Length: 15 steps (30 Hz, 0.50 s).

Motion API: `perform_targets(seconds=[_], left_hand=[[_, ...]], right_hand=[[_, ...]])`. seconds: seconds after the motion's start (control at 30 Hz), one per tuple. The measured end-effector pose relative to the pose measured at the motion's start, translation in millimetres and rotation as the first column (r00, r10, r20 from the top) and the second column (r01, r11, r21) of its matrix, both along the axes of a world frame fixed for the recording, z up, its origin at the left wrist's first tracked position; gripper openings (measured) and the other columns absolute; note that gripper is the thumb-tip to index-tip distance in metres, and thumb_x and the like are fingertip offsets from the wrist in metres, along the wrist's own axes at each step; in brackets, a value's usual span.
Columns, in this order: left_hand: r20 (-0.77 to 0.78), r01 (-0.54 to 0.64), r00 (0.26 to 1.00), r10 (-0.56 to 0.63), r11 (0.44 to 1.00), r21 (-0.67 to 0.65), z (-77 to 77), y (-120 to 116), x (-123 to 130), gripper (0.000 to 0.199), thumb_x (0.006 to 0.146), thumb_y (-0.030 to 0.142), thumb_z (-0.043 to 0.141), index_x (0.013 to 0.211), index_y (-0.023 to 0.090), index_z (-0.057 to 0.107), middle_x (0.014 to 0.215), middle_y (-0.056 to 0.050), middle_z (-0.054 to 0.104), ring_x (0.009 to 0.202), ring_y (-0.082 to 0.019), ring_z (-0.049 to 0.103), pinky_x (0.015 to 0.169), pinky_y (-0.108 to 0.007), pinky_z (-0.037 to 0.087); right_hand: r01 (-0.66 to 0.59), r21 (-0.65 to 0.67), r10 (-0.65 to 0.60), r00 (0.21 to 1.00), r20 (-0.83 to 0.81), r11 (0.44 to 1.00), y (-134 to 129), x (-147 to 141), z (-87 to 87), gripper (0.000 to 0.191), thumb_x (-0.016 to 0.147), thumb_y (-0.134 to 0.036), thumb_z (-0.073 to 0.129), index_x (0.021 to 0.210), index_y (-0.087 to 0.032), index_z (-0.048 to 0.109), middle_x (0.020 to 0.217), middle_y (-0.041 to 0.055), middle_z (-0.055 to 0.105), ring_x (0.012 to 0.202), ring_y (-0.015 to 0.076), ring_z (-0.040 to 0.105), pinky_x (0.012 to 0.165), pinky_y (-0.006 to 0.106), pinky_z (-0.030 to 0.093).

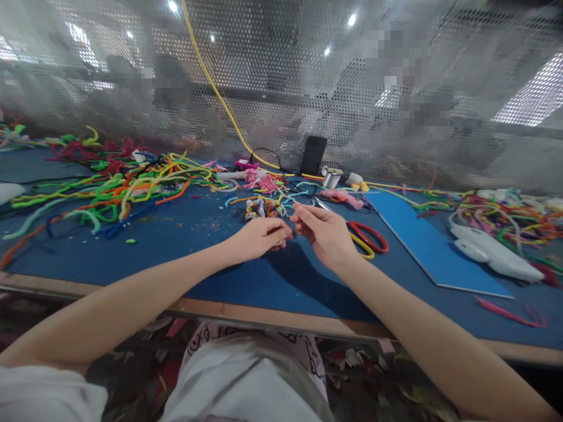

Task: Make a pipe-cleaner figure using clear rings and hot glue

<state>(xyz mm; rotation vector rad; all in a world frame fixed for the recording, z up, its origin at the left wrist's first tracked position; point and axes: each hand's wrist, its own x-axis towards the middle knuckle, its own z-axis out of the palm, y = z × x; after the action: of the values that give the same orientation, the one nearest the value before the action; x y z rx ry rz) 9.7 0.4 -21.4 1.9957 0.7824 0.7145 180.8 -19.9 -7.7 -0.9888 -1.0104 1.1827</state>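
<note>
Wore pale top (246, 381), nearest camera. Pinched small blurred item (277, 244) in left hand (264, 237), over blue desk (176, 258). Held right hand (325, 233) narrow, with fingertips near left hand; could not tell grip contents. Had multicoloured cord pieces (261, 208) just beyond left hand, red-and-yellow-handled tool (375, 231) beside right hand.

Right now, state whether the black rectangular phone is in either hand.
No, the black rectangular phone stands beyond the left hand and right hand, touching neither.
</note>
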Motion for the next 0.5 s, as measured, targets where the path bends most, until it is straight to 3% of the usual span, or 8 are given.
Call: perform_targets(seconds=[0.07,0.17,0.23,0.33,0.4,0.5], left_hand=[[-0.138,-0.008,0.989,0.045,0.967,0.254,-1.4,3,-4,0.024,0.099,0.028,0.045,0.091,0.016,0.064,0.082,-0.004,0.07,0.075,-0.015,0.065,0.074,-0.026,0.049],[-0.302,0.044,0.939,0.165,0.812,0.582,-1.2,8,-12,0.024,0.099,0.023,0.043,0.108,0.018,0.065,0.094,-0.007,0.073,0.086,-0.019,0.067,0.081,-0.03,0.048],[-0.376,0.162,0.91,0.176,0.683,0.712,3.9,13,-19,0.029,0.099,0.019,0.041,0.116,0.021,0.065,0.097,-0.008,0.073,0.087,-0.02,0.066,0.082,-0.032,0.048],[-0.472,0.375,0.878,0.08,0.498,0.782,18.8,16,-29,0.033,0.1,0.017,0.038,0.099,0.023,0.07,0.096,-0.008,0.073,0.088,-0.019,0.064,0.092,-0.036,0.046],[-0.465,0.391,0.883,0.056,0.459,0.798,28.4,16,-34,0.037,0.101,0.018,0.037,0.086,0.021,0.071,0.096,-0.009,0.074,0.09,-0.019,0.064,0.095,-0.038,0.045],[-0.404,0.327,0.914,0.051,0.498,0.803,34.1,15,-37,0.033,0.1,0.021,0.042,0.086,0.021,0.072,0.102,-0.011,0.075,0.094,-0.021,0.065,0.095,-0.039,0.046]], right_hand=[[0.07,-0.022,-0.066,0.989,0.134,0.997,3,2,-2.9,0.029,0.059,-0.036,0.088,0.075,-0.014,0.077,0.067,0.0032,0.072,0.052,0.0076,0.056,0.05,0.021,0.047],[0.07,-0.127,-0.032,0.961,0.275,0.989,7,8,-6.2,0.022,0.059,-0.03,0.087,0.065,-0.013,0.075,0.06,0.0032,0.07,0.047,0.0074,0.053,0.045,0.02,0.046],[0.022,-0.239,0.054,0.95,0.307,0.971,9,12,-6.0,0.017,0.059,-0.025,0.086,0.06,-0.014,0.073,0.058,0.0033,0.069,0.046,0.007,0.053,0.043,0.018,0.046],[-0.105,-0.417,0.237,0.93,0.28,0.903,10,16,-1.8,0.013,0.06,-0.018,0.084,0.058,-0.014,0.072,0.058,0.0029,0.068,0.046,0.0058,0.053,0.042,0.016,0.046],[-0.222,-0.522,0.376,0.903,0.209,0.823,10,18,1.9,0.011,0.06,-0.015,0.083,0.059,-0.013,0.072,0.057,0.0021,0.067,0.046,0.0049,0.052,0.043,0.015,0.046],[-0.348,-0.602,0.504,0.857,0.107,0.719,9,19,5.6,0.008,0.061,-0.012,0.082,0.062,-0.012,0.073,0.056,0.0012,0.065,0.046,0.0036,0.05,0.043,0.013,0.044]])
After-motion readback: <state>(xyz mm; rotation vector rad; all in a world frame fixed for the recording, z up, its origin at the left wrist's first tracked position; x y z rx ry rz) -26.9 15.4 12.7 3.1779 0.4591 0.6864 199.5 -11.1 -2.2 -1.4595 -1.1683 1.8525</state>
